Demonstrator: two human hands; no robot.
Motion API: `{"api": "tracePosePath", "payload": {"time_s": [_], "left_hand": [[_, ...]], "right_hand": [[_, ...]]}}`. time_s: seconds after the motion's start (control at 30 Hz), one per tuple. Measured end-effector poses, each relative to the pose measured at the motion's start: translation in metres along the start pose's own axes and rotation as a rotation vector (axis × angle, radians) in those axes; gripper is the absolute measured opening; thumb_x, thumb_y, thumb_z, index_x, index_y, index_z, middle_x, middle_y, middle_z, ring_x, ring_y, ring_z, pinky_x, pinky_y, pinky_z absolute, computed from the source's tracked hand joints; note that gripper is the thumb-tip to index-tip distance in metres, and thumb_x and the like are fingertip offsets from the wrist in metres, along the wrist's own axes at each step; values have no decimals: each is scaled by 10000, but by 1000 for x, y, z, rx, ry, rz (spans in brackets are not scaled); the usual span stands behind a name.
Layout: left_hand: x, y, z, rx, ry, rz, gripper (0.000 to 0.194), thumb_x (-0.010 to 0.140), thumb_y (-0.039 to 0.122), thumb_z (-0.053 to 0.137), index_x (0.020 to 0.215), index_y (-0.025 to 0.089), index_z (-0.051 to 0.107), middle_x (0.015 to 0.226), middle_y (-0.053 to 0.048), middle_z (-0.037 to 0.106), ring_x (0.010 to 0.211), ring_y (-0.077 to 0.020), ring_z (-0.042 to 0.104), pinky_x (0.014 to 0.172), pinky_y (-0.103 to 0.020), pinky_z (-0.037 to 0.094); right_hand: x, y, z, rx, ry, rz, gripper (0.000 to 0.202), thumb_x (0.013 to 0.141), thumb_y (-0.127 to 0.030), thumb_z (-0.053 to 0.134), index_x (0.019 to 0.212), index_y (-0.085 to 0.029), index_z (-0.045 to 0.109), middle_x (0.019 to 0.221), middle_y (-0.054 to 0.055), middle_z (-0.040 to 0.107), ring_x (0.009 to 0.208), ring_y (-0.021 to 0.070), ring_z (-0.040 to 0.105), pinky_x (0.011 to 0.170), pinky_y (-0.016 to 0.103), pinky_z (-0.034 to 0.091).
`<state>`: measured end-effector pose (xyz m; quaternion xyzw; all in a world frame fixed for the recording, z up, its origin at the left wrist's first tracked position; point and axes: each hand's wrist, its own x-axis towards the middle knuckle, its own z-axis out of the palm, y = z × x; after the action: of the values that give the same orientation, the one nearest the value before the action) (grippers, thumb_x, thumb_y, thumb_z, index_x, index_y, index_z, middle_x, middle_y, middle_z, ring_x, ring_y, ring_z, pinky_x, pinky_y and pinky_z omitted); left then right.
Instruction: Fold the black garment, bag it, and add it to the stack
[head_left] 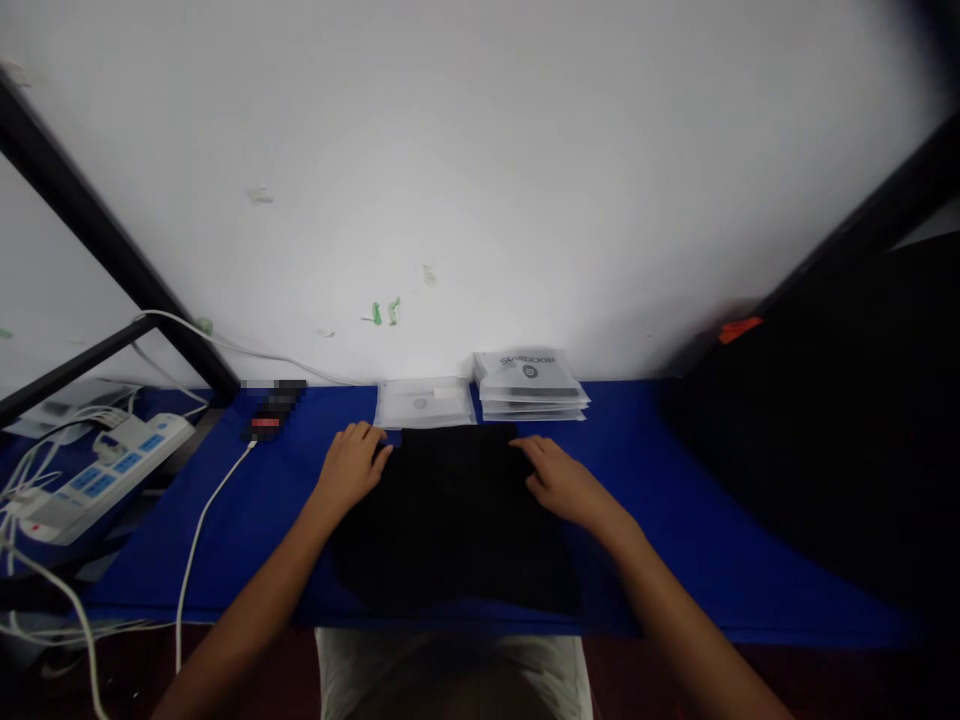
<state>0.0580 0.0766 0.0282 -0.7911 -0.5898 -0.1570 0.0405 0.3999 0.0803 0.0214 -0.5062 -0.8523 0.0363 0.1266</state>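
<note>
Two hands are pressing on a black cloth.

The left hand (352,462) and right hand (561,482) are lying open and flat on the far corners of the black cloth (454,520), gripping nothing, in the middle of the blue table (660,500). Pushing softly and evenly should be keeping it smooth.

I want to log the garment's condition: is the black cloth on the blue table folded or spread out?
Folded, it seems: the black cloth lies as a compact rectangle, with the left hand and right hand resting flat on its far corners.

Garment (450,520) lies on table (660,480), bag stack (531,385) behind it, power strip (97,475) far left
</note>
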Motion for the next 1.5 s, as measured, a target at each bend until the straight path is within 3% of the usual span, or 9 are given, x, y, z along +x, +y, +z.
{"api": "tracePosePath", "payload": {"time_s": [0.13,0.3,0.53,0.63,0.7,0.87,1.03,1.23,1.5], "left_hand": [[32,10,16,-6,-53,38,286,897,327,607,1129,161,617,1110,-142,618,1033,-314,563,843,-420,430],[41,17,24,-60,-65,87,159,841,205,655,992,165,625,1036,-109,630,985,-284,581,820,-389,436],[-13,32,-14,-272,14,187,156,809,98,562,930,196,567,929,-56,633,905,-231,577,806,-362,434],[-41,36,-20,-444,-149,331,173,816,181,612,981,225,587,883,-27,650,860,-208,596,833,-358,448],[-46,27,-15,-500,-119,282,127,875,260,581,998,235,604,857,-20,655,847,-198,606,850,-358,455],[-21,-24,8,-361,196,-157,300,823,304,622,1102,195,610,1040,-96,643,1005,-279,572,926,-476,432],[-17,-39,-1,-470,113,-65,79,774,166,576,816,213,623,1047,-57,660,1015,-235,585,935,-418,446],[-57,-27,-28,-566,-136,151,236,892,208,460,707,198,605,933,-48,630,913,-195,576,872,-364,442],[-75,-41,-7,-337,-81,-90,282,834,354,641,1088,237,607,1114,-77,570,1024,-269,519,890,-428,462]], "right_hand": [[34,1,12,-48,58,-10,471,782,-16,465,1242,-74,551,1203,173,600,1135,274,541,985,403,447],[52,1,13,-77,125,-21,324,823,-13,456,1083,-97,631,993,166,627,1005,297,555,901,433,474],[-3,-7,-16,131,267,-267,251,934,-138,443,1128,-171,598,969,105,617,904,237,559,783,385,504],[-37,-13,-16,219,149,-365,181,939,-170,480,1037,-193,631,833,62,629,798,205,584,729,364,492],[-50,-16,-11,227,80,-373,161,939,-178,493,982,-193,647,767,43,628,750,193,589,712,361,484],[-46,-24,-7,253,170,-365,173,950,-187,482,1011,-174,643,797,60,657,780,201,602,739,379,482],[-30,-30,-5,241,174,-366,200,963,-198,457,1038,-175,641,830,66,673,778,195,608,708,350,476],[-35,-27,11,221,131,-343,202,971,-192,434,960,-171,635,746,56,653,694,180,569,656,330,429],[-37,-27,17,225,147,-297,176,962,-180,444,949,-176,620,762,54,656,711,192,571,671,340,431]]}}
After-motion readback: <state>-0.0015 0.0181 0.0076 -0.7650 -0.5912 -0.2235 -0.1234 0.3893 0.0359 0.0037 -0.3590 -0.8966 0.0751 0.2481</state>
